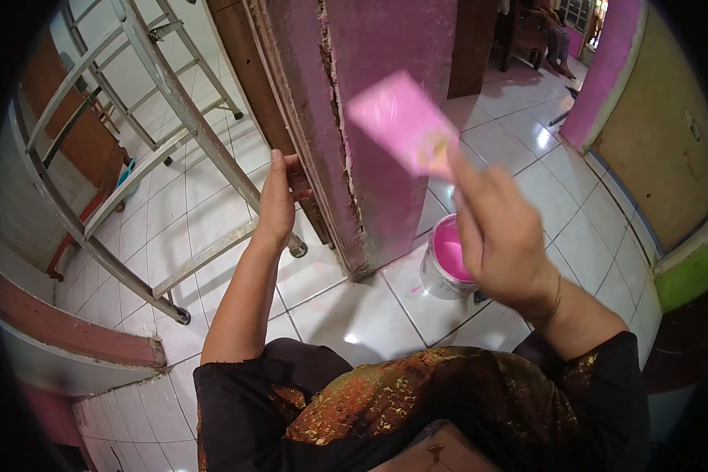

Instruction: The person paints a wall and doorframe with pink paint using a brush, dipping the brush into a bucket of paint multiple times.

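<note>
White tiled floor (385, 315): upright bucket (434, 279) of pink paint (450, 250), pink spot (417, 289) just beside, metal ladder (167, 82) standing left.

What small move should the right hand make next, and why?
Probably stroke the brush over the pillar's lower face: the right hand holds it up in front, it looks pink-coated, and the pillar's pink there looks patchy. Blur hides whether it touches.

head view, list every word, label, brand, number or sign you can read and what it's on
No text can be read.
Paint brush: blurred, nothing legible.
Paint bucket: no legible label.
Small patch on the tan panel: too small to tell if it bears writing.
</note>
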Tool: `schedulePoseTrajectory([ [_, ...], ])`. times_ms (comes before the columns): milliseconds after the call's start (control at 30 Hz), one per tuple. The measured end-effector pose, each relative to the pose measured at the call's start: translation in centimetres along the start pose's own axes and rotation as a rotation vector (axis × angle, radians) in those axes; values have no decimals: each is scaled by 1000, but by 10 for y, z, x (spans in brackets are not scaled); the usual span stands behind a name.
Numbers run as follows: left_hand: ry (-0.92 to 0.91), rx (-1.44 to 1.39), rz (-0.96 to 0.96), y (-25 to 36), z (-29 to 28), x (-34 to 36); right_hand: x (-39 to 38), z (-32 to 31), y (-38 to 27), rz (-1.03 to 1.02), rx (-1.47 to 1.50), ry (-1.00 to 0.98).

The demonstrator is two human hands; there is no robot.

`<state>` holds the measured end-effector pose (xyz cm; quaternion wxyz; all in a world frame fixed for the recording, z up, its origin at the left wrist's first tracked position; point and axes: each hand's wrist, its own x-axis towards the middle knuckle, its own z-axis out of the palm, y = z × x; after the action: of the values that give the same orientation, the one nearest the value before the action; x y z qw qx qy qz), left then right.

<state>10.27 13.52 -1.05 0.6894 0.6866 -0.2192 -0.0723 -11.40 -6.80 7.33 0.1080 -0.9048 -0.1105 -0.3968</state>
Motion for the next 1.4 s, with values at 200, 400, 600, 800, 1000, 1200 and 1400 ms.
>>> schedulePoseTrajectory([
  [200, -19, 8, 6, 6, 1, -2, 41, 38, 14, -47, -63, 205],
  [400, -30, 4, -8, 10, 3, -6, -42, 77, 18, 160, -27, -372],
  [600, -7, -36, -11, 7, 5, -4, -60, 27, 23, 107, 77, -291],
  [800, -20, -8, -4, -2, -8, -2, 40, 3, 47, -28, 17, 280],
  [1000, -31, -28, 12, 4, 2, 0, -15, 70, 68, 42, -104, 119],
  [1200, -21, -18, 14, 1, 0, -2, -90, 74, 68, 226, 18, -397],
  [1400, -25, -1, 1, 4, 2, -3, -13, 2, 58, 37, 119, 133],
])
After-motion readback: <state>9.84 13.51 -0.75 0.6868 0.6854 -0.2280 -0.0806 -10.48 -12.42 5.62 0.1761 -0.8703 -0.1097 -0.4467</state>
